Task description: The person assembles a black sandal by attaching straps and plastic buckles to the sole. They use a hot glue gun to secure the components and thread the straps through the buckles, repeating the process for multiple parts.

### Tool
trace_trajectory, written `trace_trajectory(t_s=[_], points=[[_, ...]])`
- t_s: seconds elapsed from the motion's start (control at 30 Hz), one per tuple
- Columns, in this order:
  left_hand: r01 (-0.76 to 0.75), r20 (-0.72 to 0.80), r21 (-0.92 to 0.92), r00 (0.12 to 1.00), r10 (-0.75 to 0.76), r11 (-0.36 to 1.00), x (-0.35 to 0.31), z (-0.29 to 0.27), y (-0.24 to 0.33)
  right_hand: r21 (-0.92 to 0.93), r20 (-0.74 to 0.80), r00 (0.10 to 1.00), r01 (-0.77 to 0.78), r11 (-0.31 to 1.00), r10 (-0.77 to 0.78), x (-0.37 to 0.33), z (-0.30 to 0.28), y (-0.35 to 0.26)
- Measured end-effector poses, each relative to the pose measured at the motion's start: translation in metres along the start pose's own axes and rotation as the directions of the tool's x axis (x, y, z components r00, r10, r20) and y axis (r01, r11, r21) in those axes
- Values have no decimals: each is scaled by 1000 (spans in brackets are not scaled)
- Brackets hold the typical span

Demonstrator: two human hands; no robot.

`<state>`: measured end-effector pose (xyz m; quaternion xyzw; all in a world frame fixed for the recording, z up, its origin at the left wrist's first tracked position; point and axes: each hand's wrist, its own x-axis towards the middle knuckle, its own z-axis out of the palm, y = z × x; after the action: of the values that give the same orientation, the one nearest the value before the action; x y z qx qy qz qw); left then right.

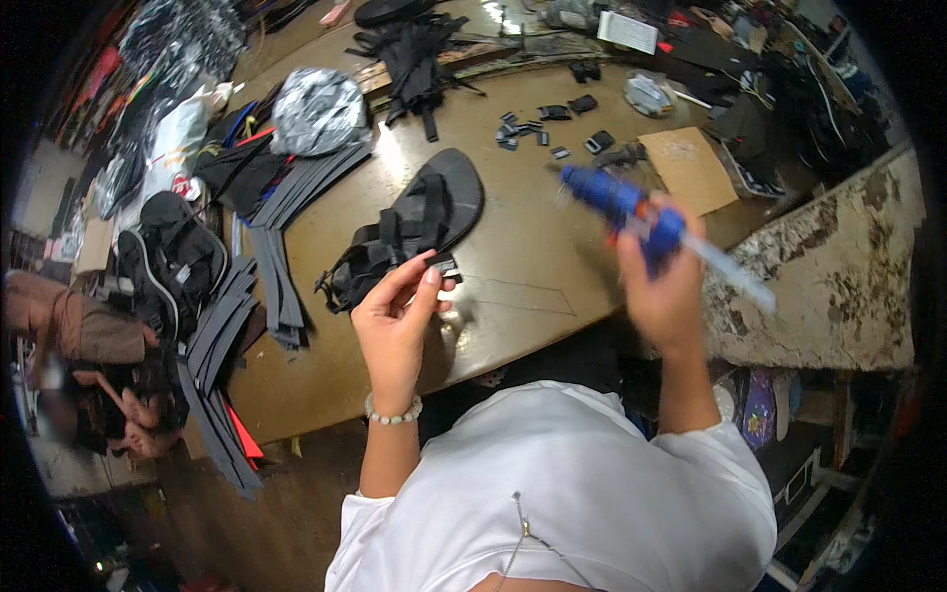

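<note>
My left hand (393, 321) pinches a small black strip with a pale printed patch (444, 264) between thumb and fingertips. Just beyond it, a black strappy sandal (459, 187) lies on the table, its toe end pointing away to the right. My right hand (656, 286) is wrapped round a blue hot glue gun (604, 192), raised over the table's right part and slightly blurred. A translucent glue stick (735, 271) juts from the gun's rear. The nozzle points to the far left, apart from the sandal and the strip.
Stacks of dark grey strips (281, 286) lie left of the sandal, near more black sandals (168, 261). Further off are a plastic-wrapped bundle (321, 113) and black straps (414, 69). Several black buckles (599, 142) and a cardboard piece (689, 168) lie right. Another person (84, 331) sits at left.
</note>
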<state>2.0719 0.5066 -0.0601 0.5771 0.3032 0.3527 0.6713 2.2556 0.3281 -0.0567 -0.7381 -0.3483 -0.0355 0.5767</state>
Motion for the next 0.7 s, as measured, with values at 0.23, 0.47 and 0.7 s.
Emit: trace_trajectory(t_s=[0.23, 0.47, 0.7], points=[[-66, -61, -20, 996, 65, 998, 6, -1, 3, 40, 107, 900, 422, 906, -424, -48, 50, -30], [-99, -85, -19, 992, 97, 995, 1, 4, 1, 46, 88, 875, 474, 879, -476, -40, 61, -31], [-118, -77, 4, 990, 118, 993, 0, 7, 0, 139, 138, 880, 438, 888, -455, -42, 62, -28]])
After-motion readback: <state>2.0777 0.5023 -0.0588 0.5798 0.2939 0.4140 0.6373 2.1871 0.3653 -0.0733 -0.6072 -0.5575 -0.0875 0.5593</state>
